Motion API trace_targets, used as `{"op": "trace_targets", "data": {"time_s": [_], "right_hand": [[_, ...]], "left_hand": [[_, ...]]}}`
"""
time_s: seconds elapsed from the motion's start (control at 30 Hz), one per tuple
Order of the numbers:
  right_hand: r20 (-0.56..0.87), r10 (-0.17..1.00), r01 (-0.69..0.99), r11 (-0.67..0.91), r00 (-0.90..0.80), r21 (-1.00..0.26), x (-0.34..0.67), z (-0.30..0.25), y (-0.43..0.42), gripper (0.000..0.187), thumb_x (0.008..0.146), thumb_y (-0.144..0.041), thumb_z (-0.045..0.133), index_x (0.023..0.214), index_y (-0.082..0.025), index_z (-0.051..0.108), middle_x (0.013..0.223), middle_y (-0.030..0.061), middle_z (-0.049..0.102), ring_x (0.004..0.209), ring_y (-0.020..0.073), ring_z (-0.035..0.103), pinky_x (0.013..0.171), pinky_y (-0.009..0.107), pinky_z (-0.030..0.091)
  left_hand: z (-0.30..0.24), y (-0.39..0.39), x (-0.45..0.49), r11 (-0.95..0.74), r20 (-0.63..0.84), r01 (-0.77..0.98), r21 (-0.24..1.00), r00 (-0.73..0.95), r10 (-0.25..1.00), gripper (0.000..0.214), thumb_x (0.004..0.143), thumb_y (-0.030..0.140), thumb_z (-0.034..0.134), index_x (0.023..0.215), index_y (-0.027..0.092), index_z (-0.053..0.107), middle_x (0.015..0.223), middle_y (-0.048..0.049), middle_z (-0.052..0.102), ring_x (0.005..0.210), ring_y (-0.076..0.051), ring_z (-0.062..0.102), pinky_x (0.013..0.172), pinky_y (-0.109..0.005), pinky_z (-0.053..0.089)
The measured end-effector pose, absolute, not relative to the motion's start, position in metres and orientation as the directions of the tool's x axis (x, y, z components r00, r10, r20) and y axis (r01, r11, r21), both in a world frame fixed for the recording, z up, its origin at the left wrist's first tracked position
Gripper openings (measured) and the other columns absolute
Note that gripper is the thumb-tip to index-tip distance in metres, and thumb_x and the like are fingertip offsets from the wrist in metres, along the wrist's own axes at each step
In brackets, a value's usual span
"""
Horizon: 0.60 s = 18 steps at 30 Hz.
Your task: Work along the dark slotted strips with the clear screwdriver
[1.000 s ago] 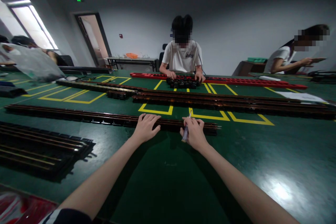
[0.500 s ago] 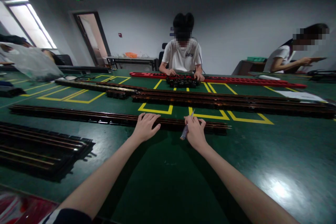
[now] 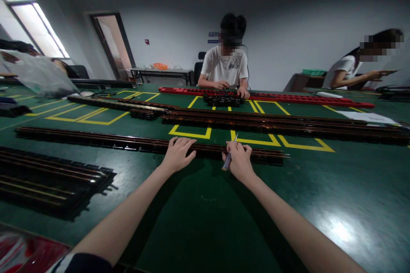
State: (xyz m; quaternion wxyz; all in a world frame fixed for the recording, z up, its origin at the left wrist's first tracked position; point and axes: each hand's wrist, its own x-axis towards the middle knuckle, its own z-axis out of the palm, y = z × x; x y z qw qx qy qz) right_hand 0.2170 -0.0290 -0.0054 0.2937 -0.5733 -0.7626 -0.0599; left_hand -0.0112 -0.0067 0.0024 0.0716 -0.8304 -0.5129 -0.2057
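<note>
A long black rail strip with copper-coloured lines along it lies crosswise on the green table in front of me. My left hand rests across this strip, its fingers stretched and a little apart, the thumb off to the right. Farther right, my right hand is closed round a screwdriver with a see-through purplish handle. Its thin shaft points up and away from me. Fingers of that hand also sit at the strip, near its right end; their exact contact is hidden.
Several similar strips lie at the left, and a longer bundle lies beyond my hands. Opposite, a person handles black parts beside a red rail. Yellow tape marks the table.
The strip under my hands has slid a little to the right, while my hands stay nearly in place. The person opposite has shifted right and raised one hand from the parts.
</note>
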Motion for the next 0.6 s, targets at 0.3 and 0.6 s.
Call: {"op": "trace_targets", "data": {"time_s": [0.3,0.6], "right_hand": [[0.556,0.824,0.927,0.287,-0.11,-0.242,0.214,-0.001,-0.031,0.024,0.068,0.0,0.043,0.079,-0.021,0.041,0.096,0.0088,0.065,0.091,0.0252,0.055,0.081,0.039,0.029],[0.576,0.802,0.869,0.39,-0.159,-0.303,0.221,-0.004,-0.03,0.022,0.065,-0.011,0.049,0.082,-0.02,0.041,0.1,0.0113,0.065,0.094,0.026,0.055,0.083,0.039,0.029]], "left_hand": [[0.002,-0.006,-0.011,-0.445,0.43,0.89,0.098,0.366,0.826,0.04,0.089,0.04,0.037,0.121,0.021,0.053,0.118,-0.0092,0.062,0.112,-0.025,0.052,0.101,-0.047,0.028],[0.001,-0.005,-0.012,-0.449,0.441,0.89,0.079,0.372,0.816,0.038,0.089,0.039,0.038,0.119,0.022,0.054,0.116,-0.0087,0.063,0.111,-0.025,0.053,0.101,-0.046,0.029]]}}
